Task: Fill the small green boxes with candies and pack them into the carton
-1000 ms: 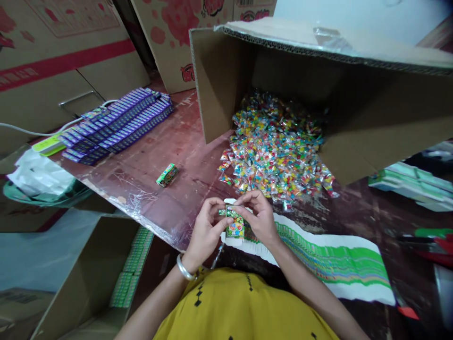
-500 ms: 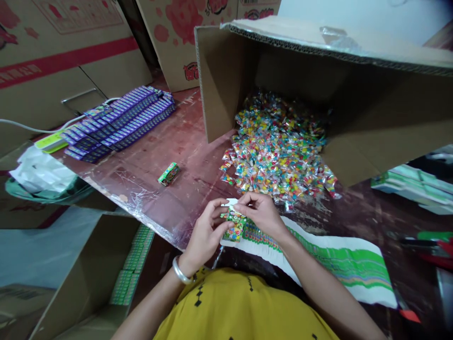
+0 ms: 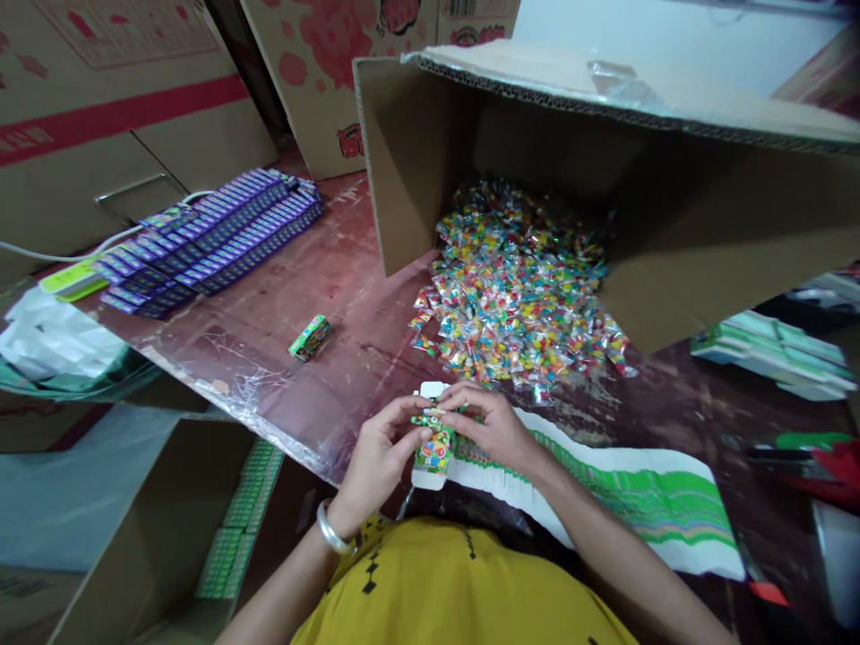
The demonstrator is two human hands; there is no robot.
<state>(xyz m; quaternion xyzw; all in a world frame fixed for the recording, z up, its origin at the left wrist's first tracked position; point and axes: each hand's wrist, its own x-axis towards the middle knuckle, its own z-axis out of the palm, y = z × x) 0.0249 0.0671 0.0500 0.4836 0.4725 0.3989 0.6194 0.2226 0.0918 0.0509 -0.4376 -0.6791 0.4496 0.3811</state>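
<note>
My left hand (image 3: 376, 448) and my right hand (image 3: 494, 425) together pinch a small green carton (image 3: 434, 446) with bright printing, held over the near table edge. Its white end flaps stick out at top and bottom. Under my right wrist runs a long fanned row of flat green carton blanks (image 3: 624, 488). Beyond my hands a heap of small wrapped candies (image 3: 517, 291) spills out of a big cardboard box lying on its side (image 3: 605, 98).
One closed green carton (image 3: 310, 337) lies alone on the reddish table (image 3: 269, 358). Rows of purple cartons (image 3: 208, 237) sit at the far left. A floor box (image 3: 134, 528) at lower left holds green cartons. Stacked green blanks (image 3: 772, 354) lie at right.
Both hands have kept working the small green carton; it sits slightly lower and nearer me, with a white flap showing at its bottom end.
</note>
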